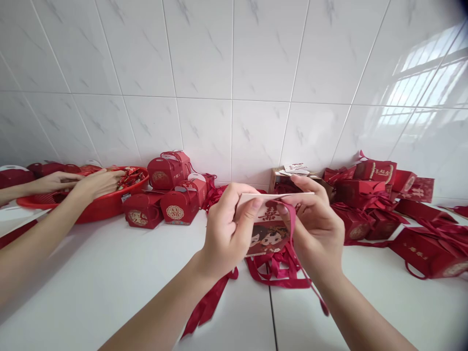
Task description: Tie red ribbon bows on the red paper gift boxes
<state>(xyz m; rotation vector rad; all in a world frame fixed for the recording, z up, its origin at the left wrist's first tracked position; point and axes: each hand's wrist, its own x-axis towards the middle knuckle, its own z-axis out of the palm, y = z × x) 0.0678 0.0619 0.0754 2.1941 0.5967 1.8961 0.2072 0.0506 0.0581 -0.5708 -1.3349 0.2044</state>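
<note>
Between my two hands, above the table, is a small gift box (268, 236) with a cartoon couple and a red character on its front. My left hand (232, 222) pinches the left part of its pale top edge between thumb and fingers. At the right end of that edge, my right hand (316, 222) grips a dark red ribbon (292, 224) against the box with its thumb. One end of the ribbon hangs down past my right wrist. Below the box lies a loose heap of red ribbons (278, 273), and more ribbon strips (212, 302) lie to the left.
Red gift boxes (177, 207) stand at back left, and several more (360, 195) are piled on the right. Another person's hands (95, 185) reach into a red plastic basket (106, 207) of wrapped items. A cardboard box (274, 180) with cards stands against the tiled wall (204, 131).
</note>
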